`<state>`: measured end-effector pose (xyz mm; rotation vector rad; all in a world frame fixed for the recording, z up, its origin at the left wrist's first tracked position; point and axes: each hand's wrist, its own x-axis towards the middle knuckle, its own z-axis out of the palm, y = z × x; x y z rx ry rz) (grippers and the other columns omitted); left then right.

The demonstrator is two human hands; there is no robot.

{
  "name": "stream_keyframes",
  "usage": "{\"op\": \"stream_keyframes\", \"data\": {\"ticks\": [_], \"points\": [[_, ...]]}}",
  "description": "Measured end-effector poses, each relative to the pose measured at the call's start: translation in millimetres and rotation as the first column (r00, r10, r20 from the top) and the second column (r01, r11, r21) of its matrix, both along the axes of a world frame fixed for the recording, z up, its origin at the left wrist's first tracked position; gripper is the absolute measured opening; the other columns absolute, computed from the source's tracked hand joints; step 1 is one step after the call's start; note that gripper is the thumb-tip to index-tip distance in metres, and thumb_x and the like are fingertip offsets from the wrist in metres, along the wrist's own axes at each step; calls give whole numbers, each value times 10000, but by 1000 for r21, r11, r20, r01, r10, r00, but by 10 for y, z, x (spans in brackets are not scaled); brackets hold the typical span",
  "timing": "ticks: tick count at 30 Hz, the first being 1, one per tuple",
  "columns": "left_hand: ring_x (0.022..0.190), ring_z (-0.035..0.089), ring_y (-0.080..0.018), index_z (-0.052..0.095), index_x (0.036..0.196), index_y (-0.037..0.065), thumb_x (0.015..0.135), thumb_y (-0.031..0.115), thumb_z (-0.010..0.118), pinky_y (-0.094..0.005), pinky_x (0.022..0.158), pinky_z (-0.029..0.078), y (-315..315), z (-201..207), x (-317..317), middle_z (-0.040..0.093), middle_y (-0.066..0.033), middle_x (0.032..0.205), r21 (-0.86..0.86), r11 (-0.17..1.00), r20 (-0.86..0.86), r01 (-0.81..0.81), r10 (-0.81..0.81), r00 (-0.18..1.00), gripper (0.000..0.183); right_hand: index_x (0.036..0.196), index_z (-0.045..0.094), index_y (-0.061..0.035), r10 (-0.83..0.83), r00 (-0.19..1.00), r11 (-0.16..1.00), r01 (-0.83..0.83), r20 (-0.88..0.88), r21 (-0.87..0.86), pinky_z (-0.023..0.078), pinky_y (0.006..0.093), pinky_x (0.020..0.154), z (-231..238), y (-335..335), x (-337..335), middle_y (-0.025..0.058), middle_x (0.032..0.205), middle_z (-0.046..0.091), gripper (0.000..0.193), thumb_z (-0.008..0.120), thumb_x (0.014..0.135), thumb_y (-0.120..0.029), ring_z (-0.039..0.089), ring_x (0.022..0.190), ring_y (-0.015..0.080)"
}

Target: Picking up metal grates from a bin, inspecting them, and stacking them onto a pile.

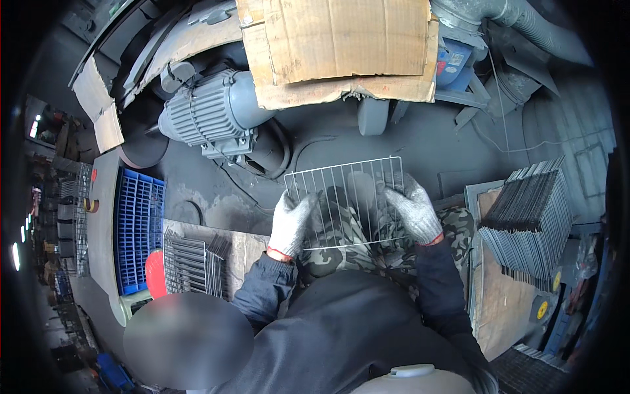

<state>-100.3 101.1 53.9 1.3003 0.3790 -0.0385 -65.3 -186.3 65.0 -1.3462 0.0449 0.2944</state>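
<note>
A rectangular wire rack (344, 205) with a thin frame and parallel bars is held up in front of me, tilted above my lap. My left hand (293, 222), in a pale knit glove with a red cuff edge, grips its left side with the thumb on the near face. On the opposite side, my right hand (415, 209), gloved alike, pinches the rack near its right edge. Fingers behind the bars show only partly. My camouflage trousers (338, 236) are visible through the wires.
Many similar racks form a tall stack (528, 223) on a cardboard-covered surface at right. Another pile of wire racks (194, 264) lies at left, beside a blue plastic crate (138, 226). Ahead are a grey electric motor (203, 110), a cardboard sheet (341, 43) and loose cables.
</note>
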Motion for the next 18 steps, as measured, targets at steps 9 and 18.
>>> {"op": "stream_keyframes", "data": {"ticks": [9, 18], "points": [[863, 664, -101, 621, 1130, 13, 978, 30, 750, -264, 725, 550, -219, 39, 75, 703, -60, 1017, 75, 990, 143, 121, -131, 981, 200, 1157, 721, -21, -263, 965, 962, 264, 18, -68, 564, 285, 816, 73, -113, -29, 38, 1027, 745, 179, 754, 981, -26, 667, 878, 109], [828, 670, -120, 584, 1167, 27, 954, -3, 774, -270, 712, 572, -275, -14, 146, 693, -65, 1013, 97, 995, 306, 37, -65, 950, 287, 1086, 709, -26, -309, 936, 951, 308, 171, 36, 549, 290, 792, 57, -102, 51, 26, 968, 722, 154, 733, 959, 59, 656, 846, 111]]}}
